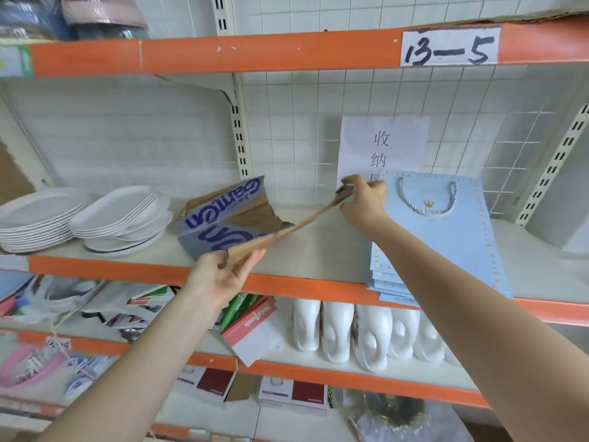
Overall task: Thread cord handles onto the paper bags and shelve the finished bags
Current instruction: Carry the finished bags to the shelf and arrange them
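Both hands hold one torn strip of brown cardboard (288, 229) above the middle shelf (318, 250): the left hand (220, 277) pinches its lower end between thumb and fingers just over the shelf's orange front edge (287, 287), and the right hand (363, 200) pinches the upper end with curled fingers near the white wire grid at the back. The strip's long axis runs diagonally, rising from lower left to upper right. Just right of the right hand lies the stack of light blue paper bags (446, 244), flat on the shelf, with the near ends jutting over the front edge; the top bag's twisted cord handle (428, 199) loops at the far end, so the bag mouths point toward the back wall. A paper sign (382, 145) hangs on the grid behind the bags. Left of the strip sits a torn blue printed carton (220, 215), and further left are stacks of white plates (79, 218). Bare shelf surface lies open between the carton and the bags, beneath the strip. White vases (350, 330) stand on the shelf below.
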`<state>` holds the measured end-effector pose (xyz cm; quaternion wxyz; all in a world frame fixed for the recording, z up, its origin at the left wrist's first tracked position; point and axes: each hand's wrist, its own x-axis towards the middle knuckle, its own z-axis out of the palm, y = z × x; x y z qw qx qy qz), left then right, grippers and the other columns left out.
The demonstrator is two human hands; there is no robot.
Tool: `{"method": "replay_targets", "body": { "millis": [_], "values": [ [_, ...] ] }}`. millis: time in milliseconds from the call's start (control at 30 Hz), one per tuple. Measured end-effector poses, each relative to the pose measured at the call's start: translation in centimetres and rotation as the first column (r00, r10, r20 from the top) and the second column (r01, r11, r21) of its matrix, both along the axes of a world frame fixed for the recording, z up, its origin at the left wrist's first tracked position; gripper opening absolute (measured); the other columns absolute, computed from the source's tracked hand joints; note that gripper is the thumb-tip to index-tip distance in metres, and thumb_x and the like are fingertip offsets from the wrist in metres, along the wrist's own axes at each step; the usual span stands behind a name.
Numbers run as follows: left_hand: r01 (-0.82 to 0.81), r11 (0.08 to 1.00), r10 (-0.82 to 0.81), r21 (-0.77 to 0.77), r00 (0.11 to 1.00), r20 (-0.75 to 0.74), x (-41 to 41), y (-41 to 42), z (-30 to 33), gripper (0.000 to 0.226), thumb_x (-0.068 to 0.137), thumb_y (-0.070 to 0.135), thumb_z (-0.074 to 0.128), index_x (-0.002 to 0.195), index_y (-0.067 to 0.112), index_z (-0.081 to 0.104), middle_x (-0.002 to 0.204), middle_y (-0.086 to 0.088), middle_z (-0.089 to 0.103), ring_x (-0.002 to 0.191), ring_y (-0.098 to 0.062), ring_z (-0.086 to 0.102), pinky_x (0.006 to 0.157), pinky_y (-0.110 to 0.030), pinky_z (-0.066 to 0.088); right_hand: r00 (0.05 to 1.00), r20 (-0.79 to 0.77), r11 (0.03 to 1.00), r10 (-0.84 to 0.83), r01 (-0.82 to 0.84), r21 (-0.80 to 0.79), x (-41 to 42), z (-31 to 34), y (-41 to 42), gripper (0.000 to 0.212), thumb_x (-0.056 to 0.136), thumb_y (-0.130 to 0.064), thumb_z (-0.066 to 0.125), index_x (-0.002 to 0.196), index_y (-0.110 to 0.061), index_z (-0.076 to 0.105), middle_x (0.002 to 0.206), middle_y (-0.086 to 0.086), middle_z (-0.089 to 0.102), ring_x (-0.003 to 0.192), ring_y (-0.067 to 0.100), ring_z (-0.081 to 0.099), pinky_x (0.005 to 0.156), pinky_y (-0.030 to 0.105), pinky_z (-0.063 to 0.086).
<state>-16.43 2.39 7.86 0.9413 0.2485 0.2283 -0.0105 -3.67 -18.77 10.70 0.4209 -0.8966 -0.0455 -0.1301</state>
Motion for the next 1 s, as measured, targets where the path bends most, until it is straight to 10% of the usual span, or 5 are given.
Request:
{"method": "replay_targets", "body": {
  "millis": [300, 433, 567, 800, 1000],
  "values": [
    [0.01, 0.724, -0.126, 0.69, 0.985, 0.118, -1.8, 2.4, 4.6, 0.025, 0.084, -0.015, 0.037, 0.089, 0.006, 0.051, 0.088, -0.008, 0.065, 0.064, -0.013, 0.067, 0.055, -0.026, 0.057, 0.953, -0.266, 0.909, 0.145, -0.022, 0.417, -4.1, -1.1, -4.3, 0.031, 0.087, 0.011, 0.042, 0.096, -0.004, 0.068, 0.1, 0.009, 0.066, 0.066, 0.023, 0.061, 0.071, 0.034, 0.054],
    [-0.024, 0.524, -0.18, 0.852, 0.974, 0.138, -1.9, 3.6, 7.4, 0.035, 0.08, -0.013, 0.04, 0.098, 0.011, 0.059, 0.086, -0.004, 0.062, 0.062, -0.014, 0.052, 0.052, -0.025, 0.044, 0.816, -0.491, 0.843, 0.305, 0.008, 0.538, -4.8, -0.9, -5.8, 0.033, 0.084, -0.004, 0.058, 0.112, 0.013, 0.059, 0.059, 0.003, 0.042, 0.055, 0.017, 0.047, 0.071, 0.035, 0.053],
    [-0.031, 0.369, -0.204, 0.929, 0.972, 0.113, -2.2, 5.0, 9.8, 0.038, 0.078, -0.015, 0.036, 0.087, 0.016, 0.057, 0.074, -0.003, 0.058, 0.057, -0.015, 0.049, 0.048, -0.022, 0.037, 0.66, -0.634, 0.892, 0.403, -0.128, 0.434, -5.9, -1.9, -2.6, 0.021, 0.093, -0.028, 0.054, 0.084, -0.009, 0.054, 0.062, 0.005, 0.037, 0.048, 0.017, 0.042, 0.059, 0.032, 0.05],
    [0.016, 0.063, -0.163, 0.998, 0.987, -0.005, -1.1, 12.7, 10.8, 0.035, 0.082, -0.015, 0.042, 0.095, 0.013, 0.058, 0.08, -0.012, 0.059, 0.055, -0.02, 0.057, 0.044, -0.019, 0.042, 0.439, -0.581, 0.724, 0.685, -0.329, 0.606, -7.5, -5.5, 8.5, 0.02, 0.1, -0.033, 0.043, 0.108, -0.015, 0.049, 0.087, 0.004, 0.069, 0.067, 0.01, 0.068, 0.058, 0.023, 0.054],
    [0.091, -0.239, 0.159, 0.967, 0.986, -0.054, 3.4, 21.7, 9.2, 0.021, 0.083, -0.014, 0.057, 0.097, 0.003, 0.06, 0.091, -0.012, 0.055, 0.083, -0.016, 0.054, 0.054, -0.015, 0.041, 0.635, -0.551, 0.783, 0.542, -0.62, 0.056, -6.2, -9.4, 19.1, 0.061, 0.095, -0.034, 0.049, 0.143, -0.011, 0.021, 0.13, 0.015, 0.048, 0.095, 0.025, 0.056, 0.077, 0.035, 0.048]
  ]
}}
